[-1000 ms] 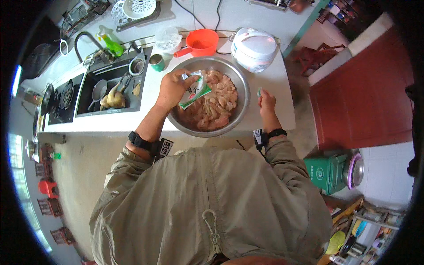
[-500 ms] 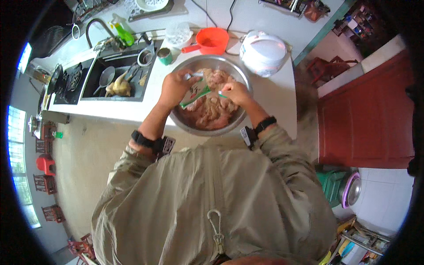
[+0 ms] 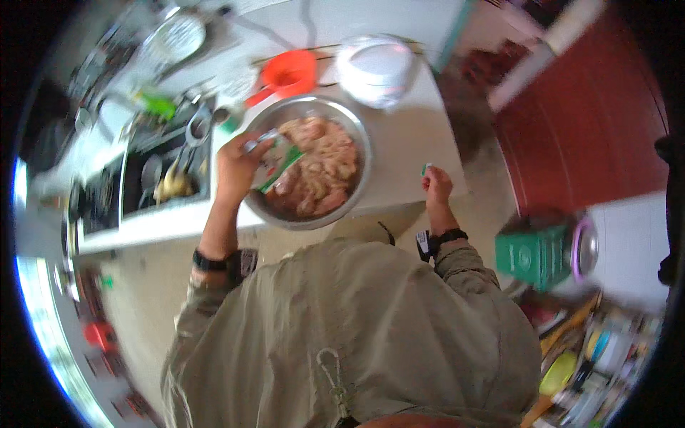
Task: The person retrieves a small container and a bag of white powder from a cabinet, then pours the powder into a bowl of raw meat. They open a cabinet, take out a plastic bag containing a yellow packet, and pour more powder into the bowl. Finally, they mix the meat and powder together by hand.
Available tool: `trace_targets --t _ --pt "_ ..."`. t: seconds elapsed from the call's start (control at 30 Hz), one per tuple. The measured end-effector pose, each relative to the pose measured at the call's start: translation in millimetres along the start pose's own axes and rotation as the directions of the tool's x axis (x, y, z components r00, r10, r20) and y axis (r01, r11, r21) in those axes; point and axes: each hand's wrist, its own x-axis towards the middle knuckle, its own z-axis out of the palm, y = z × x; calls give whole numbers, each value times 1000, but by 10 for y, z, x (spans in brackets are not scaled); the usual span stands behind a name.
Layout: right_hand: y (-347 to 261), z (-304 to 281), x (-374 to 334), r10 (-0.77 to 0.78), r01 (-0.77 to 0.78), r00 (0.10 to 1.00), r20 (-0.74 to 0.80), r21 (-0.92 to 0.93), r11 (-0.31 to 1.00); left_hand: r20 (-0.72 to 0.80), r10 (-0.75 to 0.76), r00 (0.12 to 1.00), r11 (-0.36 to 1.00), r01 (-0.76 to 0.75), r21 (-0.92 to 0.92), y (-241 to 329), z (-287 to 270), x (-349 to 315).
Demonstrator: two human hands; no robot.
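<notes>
My left hand (image 3: 238,168) grips a green and white seasoning packet (image 3: 277,165) by its upper part, tilted over the left side of a large metal bowl (image 3: 364,153). Raw meat pieces (image 3: 325,160) fill the bowl, which stands on the white counter (image 3: 410,139). Away to the right, my right hand (image 3: 439,187) is raised near the counter's front right corner. Its fingers pinch a small green and white torn strip (image 3: 427,170). Motion blurs the picture, and whether anything is coming out of the packet cannot be seen.
Behind the bowl are a red dipper (image 3: 291,73) and a round white lidded container (image 3: 374,70). A plucked bird (image 3: 173,184) lies in the dark sink (image 3: 139,200) on the left. A green bin (image 3: 534,255) stands on the right, below the red door (image 3: 581,121).
My right hand has left the packet and moved right, out from over the bowl, carrying the small strip. My left hand keeps the packet above the bowl. The view has shifted and turned.
</notes>
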Motion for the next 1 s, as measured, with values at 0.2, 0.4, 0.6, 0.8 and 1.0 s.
trace_targets --t 0.2,0.4,0.6,0.8,1.0 --pt "351 -1695 -1334 182 -114 832 -524 158 981 52 204 978 979 -202 -29 73 -87 159" --pt "880 -3164 -3924 300 14 243 -922 313 950 235 266 935 939 -197 -281 271 15 366" --pt "1359 -3394 -6018 287 199 -167 -943 253 947 306 487 818 868 -412 -278 924 370 5" --pt "1716 -3874 -6629 452 358 -164 -877 374 856 467 564 681 823 -422 -380 1547 998 -853" --pt "1497 -5544 -6145 405 513 9 -914 352 782 603 504 618 863 -373 -340 2059 2006 -2307"
